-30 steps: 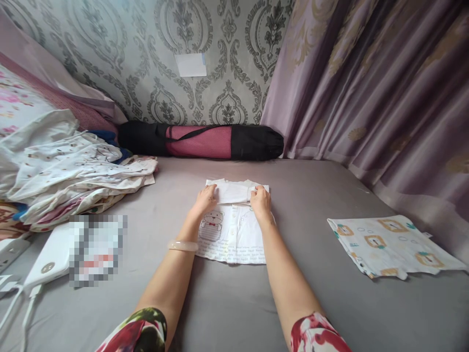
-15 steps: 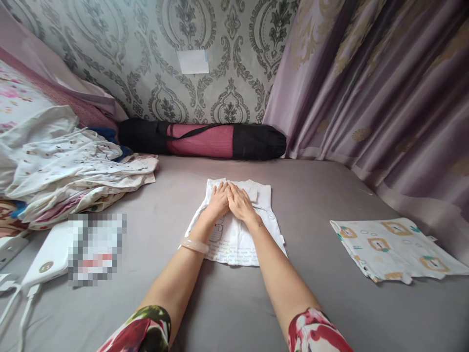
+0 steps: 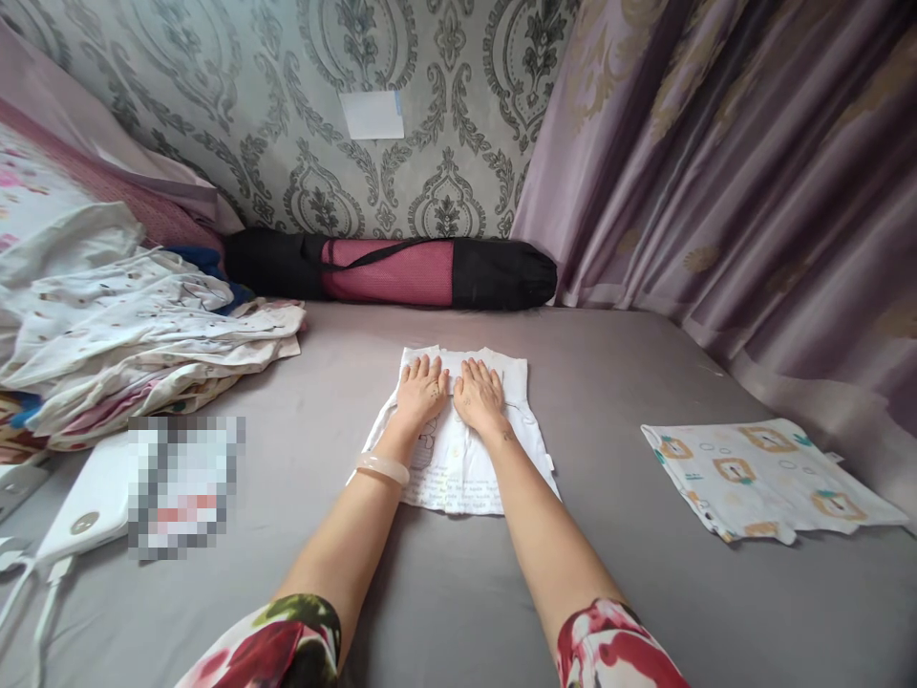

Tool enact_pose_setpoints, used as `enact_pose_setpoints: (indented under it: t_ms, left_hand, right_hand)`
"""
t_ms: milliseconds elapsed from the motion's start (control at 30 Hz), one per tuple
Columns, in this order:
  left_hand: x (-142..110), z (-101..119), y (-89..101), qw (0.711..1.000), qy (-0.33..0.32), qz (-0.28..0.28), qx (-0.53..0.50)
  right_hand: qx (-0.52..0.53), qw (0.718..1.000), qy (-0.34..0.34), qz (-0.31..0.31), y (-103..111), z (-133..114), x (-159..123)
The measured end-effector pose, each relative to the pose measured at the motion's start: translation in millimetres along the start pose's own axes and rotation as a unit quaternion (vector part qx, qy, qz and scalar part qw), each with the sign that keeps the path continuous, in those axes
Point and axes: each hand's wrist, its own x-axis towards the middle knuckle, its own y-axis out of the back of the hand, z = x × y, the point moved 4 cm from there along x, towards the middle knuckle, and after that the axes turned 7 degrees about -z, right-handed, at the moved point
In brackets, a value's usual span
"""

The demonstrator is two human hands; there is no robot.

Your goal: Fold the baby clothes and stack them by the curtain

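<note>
A small white garment (image 3: pixel 465 459) with a printed bear lies flat on the grey bed sheet (image 3: pixel 458 592), buttons up the middle. My left hand (image 3: pixel 420 390) rests palm down on its upper part, fingers stretched out, a pale bangle on the wrist. Right beside it my right hand (image 3: pixel 479 393) lies flat and open on the same upper part. Both hands press on the cloth and grip nothing. The bear print is partly hidden under my left wrist.
A pile of loose white and patterned clothes (image 3: pixel 129 334) sits at the left. A folded cloth with orange square prints (image 3: pixel 766 478) lies at the right. A black and pink rolled mat bag (image 3: pixel 391 270) lies along the wall. White chargers with cables (image 3: pixel 68 516) lie at near left. Curtains hang at right.
A second ago my hands pinched the garment's top edge apart from each other. They came together at the middle, and now lie flat and slightly spread on the opened-out cloth.
</note>
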Motion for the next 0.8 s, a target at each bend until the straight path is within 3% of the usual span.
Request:
enact_pose_setpoints:
  t_ms: [300, 567, 800]
  left_hand:
    - [5, -25, 0.4, 0.999, 0.050, 0.022, -0.005]
    - [6, -28, 1.9, 0.997, 0.067, 0.039, -0.027]
    - [6, -26, 6.8, 0.998, 0.061, -0.011, -0.010]
  right_hand:
    - [-0.010, 0.997, -0.070, 0.008, 3, 25, 4]
    - [-0.012, 0.991, -0.135, 0.003, 10, 40, 2]
    - [-0.011, 0.990, -0.141, 0.013, 10, 38, 1]
